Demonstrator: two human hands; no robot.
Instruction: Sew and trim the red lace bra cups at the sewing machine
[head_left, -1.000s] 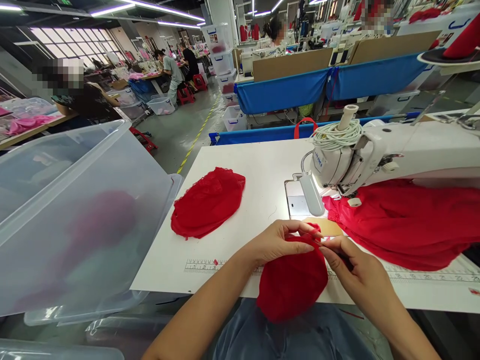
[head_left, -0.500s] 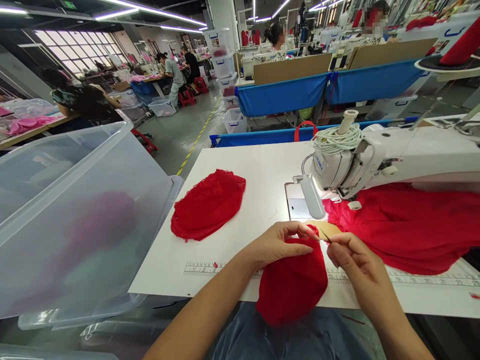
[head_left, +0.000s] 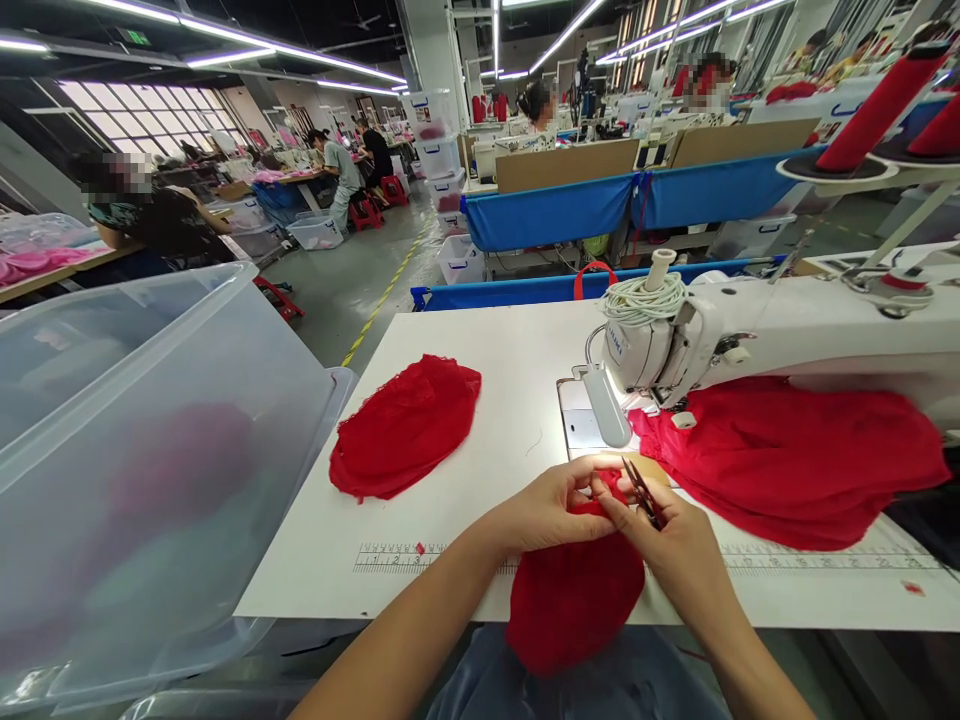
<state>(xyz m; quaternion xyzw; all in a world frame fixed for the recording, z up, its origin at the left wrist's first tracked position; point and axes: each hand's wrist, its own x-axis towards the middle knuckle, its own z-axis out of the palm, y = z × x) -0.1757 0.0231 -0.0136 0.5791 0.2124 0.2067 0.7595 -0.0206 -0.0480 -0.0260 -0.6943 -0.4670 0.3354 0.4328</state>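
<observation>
A red fabric piece point(head_left: 574, 595) hangs over the near edge of the white sewing table point(head_left: 487, 340). My left hand point(head_left: 551, 505) pinches its upper edge, fingers curled shut on the cloth. My right hand point(head_left: 671, 545) is closed round small thread snips point(head_left: 641, 488), their blades pointing up and left at the pinched edge, touching my left fingers. A stack of red lace pieces point(head_left: 405, 428) lies to the left. The white sewing machine point(head_left: 750, 325) stands just behind my hands.
More red fabric point(head_left: 787, 460) is spread under the machine arm at right. A large clear plastic bin point(head_left: 135, 450) stands at my left. A printed ruler point(head_left: 397, 557) runs along the table's front. Other workers sit at distant tables.
My right hand has moved left to meet my left hand, bringing the snips up to the fabric edge. The view has tilted down slightly.
</observation>
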